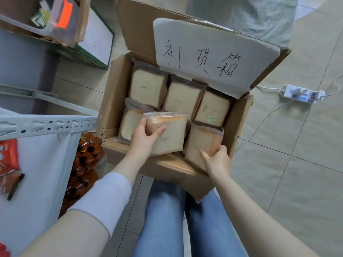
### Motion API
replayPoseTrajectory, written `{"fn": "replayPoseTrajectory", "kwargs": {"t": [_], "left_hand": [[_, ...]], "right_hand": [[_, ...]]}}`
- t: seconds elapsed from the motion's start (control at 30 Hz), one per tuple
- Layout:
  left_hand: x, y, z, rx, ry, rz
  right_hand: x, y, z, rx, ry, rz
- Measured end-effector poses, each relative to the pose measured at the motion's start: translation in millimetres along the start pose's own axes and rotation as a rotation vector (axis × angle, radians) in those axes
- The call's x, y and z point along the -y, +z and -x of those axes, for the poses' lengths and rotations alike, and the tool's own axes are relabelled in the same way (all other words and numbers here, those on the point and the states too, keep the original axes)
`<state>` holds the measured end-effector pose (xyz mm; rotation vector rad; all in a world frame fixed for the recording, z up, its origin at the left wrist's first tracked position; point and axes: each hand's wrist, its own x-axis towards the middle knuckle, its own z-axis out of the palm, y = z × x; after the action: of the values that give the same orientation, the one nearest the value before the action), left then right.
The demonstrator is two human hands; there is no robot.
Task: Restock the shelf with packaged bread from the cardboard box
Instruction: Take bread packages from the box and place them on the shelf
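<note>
Bread run looks early-stage. Cardboard box (111,101) sits centre frame on the floor, flaps open, handwritten paper label (200,56) on the far flap. Left hand (143,139) is clamped on one bagged loaf (169,134), thumb across the front face, loaf lifted above the others near the box's front edge. Right hand (216,160) is closed on a second bagged loaf (201,143) at the box's lower-right corner; that one sits low, apparently not lifted out yet. Four more loaves show inside: three in the back row (182,98) and one at front left (129,125). Shelf (46,124) is at left of frame, white perforated rail; no bread visible on it, only a red snack packet (8,158) and bagged orange goods (86,164) beside it. My read: nothing shelved yet as far as visible, six loaves left to move. Power strip (302,93) lies on the floor at right, well apart.
</note>
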<state>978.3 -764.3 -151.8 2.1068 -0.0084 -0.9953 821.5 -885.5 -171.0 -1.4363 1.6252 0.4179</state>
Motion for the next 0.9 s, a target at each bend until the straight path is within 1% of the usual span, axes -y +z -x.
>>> {"fn": "replayPoseTrajectory", "kwargs": {"t": [0.1, 0.17, 0.3, 0.37, 0.43, 0.53, 0.6, 0.77, 0.83, 0.9], "left_hand": [[-14, -24, 28, -0.112, 0.059, 0.154], [-23, -43, 56, -0.170, 0.083, 0.260], [-33, -76, 133, -0.304, 0.131, 0.496], [-41, -91, 184, -0.348, 0.161, 0.582], [-48, -110, 240, -0.385, 0.191, 0.652], [-54, -147, 323, -0.429, 0.248, 0.735], [-59, -178, 374, -0.508, 0.309, 0.788], [-60, -274, 475, -0.791, 0.485, 0.851], [-48, -314, 506, -0.895, 0.542, 0.854], [-28, -353, 536, -0.979, 0.579, 0.862]], "right_hand": [[-9, -25, 24, 0.006, -0.104, -0.057], [-13, -43, 45, 0.055, -0.169, -0.157], [-11, -75, 103, 0.259, -0.224, -0.430], [-8, -92, 140, 0.386, -0.286, -0.492], [-4, -109, 181, 0.507, -0.393, -0.516], [8, -125, 246, 0.715, -0.485, -0.519], [22, -126, 292, 0.833, -0.545, -0.474], [66, -97, 417, 0.982, -0.830, -0.278], [80, -74, 462, 1.032, -0.883, -0.263], [90, -48, 503, 1.123, -0.905, -0.240]]}}
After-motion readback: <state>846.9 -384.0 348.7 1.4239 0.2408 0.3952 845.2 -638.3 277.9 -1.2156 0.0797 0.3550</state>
